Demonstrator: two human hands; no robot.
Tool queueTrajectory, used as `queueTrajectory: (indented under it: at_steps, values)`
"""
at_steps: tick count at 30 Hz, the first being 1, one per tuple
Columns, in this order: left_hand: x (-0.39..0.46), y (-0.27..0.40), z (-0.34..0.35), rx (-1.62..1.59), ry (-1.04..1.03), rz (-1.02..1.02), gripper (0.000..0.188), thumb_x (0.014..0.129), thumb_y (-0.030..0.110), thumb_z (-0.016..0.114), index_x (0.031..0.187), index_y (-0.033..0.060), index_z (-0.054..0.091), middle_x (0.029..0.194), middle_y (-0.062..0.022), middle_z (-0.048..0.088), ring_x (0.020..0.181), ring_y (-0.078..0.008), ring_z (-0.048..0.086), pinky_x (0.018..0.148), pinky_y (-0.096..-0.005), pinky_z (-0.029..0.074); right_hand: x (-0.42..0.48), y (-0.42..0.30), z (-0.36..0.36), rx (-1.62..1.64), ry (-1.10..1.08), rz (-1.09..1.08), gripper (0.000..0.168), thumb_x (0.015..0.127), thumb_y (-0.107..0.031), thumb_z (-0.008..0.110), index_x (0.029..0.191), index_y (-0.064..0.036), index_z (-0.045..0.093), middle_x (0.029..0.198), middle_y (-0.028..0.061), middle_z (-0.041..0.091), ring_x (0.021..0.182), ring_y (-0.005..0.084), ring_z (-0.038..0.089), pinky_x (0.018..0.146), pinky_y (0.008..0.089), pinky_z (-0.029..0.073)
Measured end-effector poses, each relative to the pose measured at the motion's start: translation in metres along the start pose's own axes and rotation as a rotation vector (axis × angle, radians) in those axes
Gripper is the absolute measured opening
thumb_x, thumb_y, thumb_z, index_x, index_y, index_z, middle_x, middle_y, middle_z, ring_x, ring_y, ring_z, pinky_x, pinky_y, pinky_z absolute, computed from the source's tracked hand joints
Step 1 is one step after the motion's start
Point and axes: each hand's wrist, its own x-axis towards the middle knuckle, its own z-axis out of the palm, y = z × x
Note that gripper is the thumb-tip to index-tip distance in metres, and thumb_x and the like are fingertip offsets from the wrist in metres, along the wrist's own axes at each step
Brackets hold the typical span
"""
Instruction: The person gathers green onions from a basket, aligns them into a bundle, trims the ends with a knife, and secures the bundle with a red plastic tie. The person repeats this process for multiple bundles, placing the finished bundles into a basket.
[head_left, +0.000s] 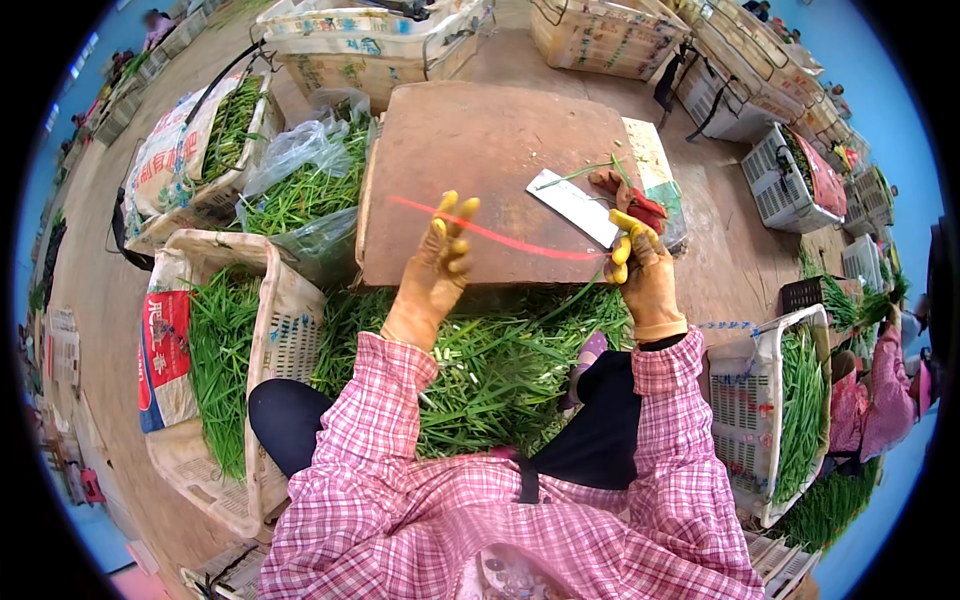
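Both hands wear tan and yellow work gloves over the brown board (495, 150). My left hand (439, 262) is raised at the board's near edge, palm turned up, fingers apart and holding nothing. A thin red strip (510, 241) stretches from near the board's left side, passing by the left fingers, to my right hand (641, 262), whose fingers are closed on its end. Just beyond the right hand lie a white rectangular plate (574, 206), a red and brown cloth-like item (637, 202) and a few green stalks (577, 175).
Cut green stalks and leaves (495, 375) pile up below the board. Crates of greens stand at left (266, 360) and right (765, 420). A plastic bag of greens (315, 172) touches the board's left side. Beyond are stacked crates (375, 52); a co-worker (889, 390) sits at far right.
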Motion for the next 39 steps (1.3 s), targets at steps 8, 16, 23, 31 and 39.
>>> queueTrajectory:
  at_steps: [8,16,23,31,39]
  values:
    - [-0.013,0.052,-0.042,-0.136,-0.227,0.167,0.042,0.099,0.032,0.066,0.134,0.0085,0.062,0.099,-0.0031,0.073,0.06,-0.0056,0.051,0.048,-0.018,0.037,0.016,-0.004,0.016,-0.345,-0.006,0.15,0.03,0.107,-0.019,0.051,0.122,0.002,0.066,0.071,0.0015,0.061,0.05,0.0102,0.052,0.047,0.0229,0.043]
    - [0.005,0.088,-0.021,0.353,0.038,0.066,0.041,0.101,0.029,0.062,0.134,0.0046,0.061,0.099,-0.0067,0.074,0.051,-0.007,0.052,0.047,-0.0207,0.042,0.06,0.007,0.021,-0.629,-0.058,0.028,0.03,0.108,-0.016,0.047,0.118,0.003,0.068,0.064,0.0003,0.057,0.047,0.0066,0.044,0.046,0.0194,0.037]
    - [0.016,0.097,-0.033,0.811,0.053,0.048,0.034,0.099,0.025,0.066,0.122,-0.0003,0.067,0.1,-0.0148,0.076,0.051,-0.009,0.061,0.047,-0.0187,0.047,0.074,0.018,0.013,-0.676,0.045,0.109,0.03,0.107,-0.016,0.047,0.115,0.002,0.07,0.064,-0.0021,0.054,0.047,0.0058,0.043,0.042,0.0218,0.036]
    - [0.051,0.099,-0.045,0.585,0.359,0.027,0.037,0.098,0.025,0.067,0.131,0.0075,0.063,0.118,-0.0086,0.071,0.088,-0.011,0.07,0.071,-0.0204,0.055,0.094,0.046,0.007,-0.71,0.044,0.14,0.028,0.107,-0.016,0.048,0.115,-0.001,0.07,0.066,-0.0011,0.057,0.046,0.0063,0.042,0.045,0.0208,0.037]
    - [0.027,0.103,-0.069,0.635,0.033,0.099,0.036,0.092,0.021,0.074,0.124,0.0037,0.067,0.108,-0.0096,0.073,0.088,-0.0114,0.07,0.069,-0.019,0.055,0.098,0.045,-0.001,-0.56,0.02,0.178,0.031,0.108,-0.017,0.047,0.117,0.003,0.069,0.067,-0.0011,0.058,0.047,0.0057,0.044,0.046,0.0203,0.041]
